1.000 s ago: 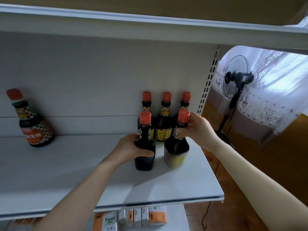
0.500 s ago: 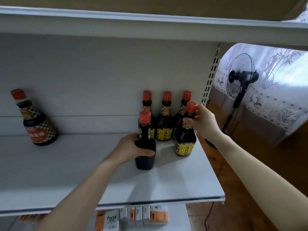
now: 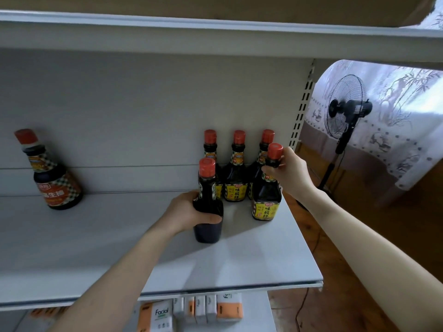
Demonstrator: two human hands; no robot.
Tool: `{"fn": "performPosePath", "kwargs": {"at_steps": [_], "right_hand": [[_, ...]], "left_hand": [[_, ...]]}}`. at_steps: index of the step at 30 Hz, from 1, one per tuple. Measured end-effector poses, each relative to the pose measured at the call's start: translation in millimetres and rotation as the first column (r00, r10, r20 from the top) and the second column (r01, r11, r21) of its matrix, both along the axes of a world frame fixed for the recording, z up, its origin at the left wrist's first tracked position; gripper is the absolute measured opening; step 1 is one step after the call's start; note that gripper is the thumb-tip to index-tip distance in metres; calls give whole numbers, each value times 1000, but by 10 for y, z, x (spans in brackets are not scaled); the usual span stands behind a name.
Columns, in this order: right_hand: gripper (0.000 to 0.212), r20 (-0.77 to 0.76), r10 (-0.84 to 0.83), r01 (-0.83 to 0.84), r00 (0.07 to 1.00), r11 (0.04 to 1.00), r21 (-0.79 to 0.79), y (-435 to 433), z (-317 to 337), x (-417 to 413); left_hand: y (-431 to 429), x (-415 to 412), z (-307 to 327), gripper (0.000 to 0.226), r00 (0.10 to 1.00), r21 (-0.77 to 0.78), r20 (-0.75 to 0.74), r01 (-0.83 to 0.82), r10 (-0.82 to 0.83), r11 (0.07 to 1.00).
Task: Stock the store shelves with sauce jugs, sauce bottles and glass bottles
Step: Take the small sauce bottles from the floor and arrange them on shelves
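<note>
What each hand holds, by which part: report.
Left hand grips the front-left bottle round its body; right hand holds the front-right bottle by its neck.

Two bare arms of a person are shown from the wearer's own viewpoint. The left hand (image 3: 189,212) and left forearm (image 3: 115,271) are seen uncovered as far as the bottom edge. The right hand (image 3: 291,173) and right forearm (image 3: 374,248) are likewise uncovered up to the right edge. Both forearms are seen as slim and smooth. Fingernail detail cannot be made out.
</note>
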State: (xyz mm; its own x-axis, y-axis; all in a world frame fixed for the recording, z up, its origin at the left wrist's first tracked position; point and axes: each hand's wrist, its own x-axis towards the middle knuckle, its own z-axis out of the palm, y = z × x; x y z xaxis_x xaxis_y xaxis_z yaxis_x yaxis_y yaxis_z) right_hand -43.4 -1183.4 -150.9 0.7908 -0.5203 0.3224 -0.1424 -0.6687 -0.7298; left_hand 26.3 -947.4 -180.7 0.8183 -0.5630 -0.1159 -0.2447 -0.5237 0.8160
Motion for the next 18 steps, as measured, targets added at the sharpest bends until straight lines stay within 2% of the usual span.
{"fn": "performPosePath", "kwargs": {"at_steps": [13,16,18], "right_hand": [[40,-27,18,-18,999,1000,-2,-14,35,-40],[40,-25,16,-16,1000,1000,4,-8,30,-36],[41,-27,13,-13,1000,1000,-3,2,25,-41]], "left_hand": [[-12,18,-49,42,1000,-2,0,13,-13,1000],[-4,33,-67,50,999,-55,-42,-19,16,998],[12,37,-45,55,997,-97,15,-75,77,992]]}}
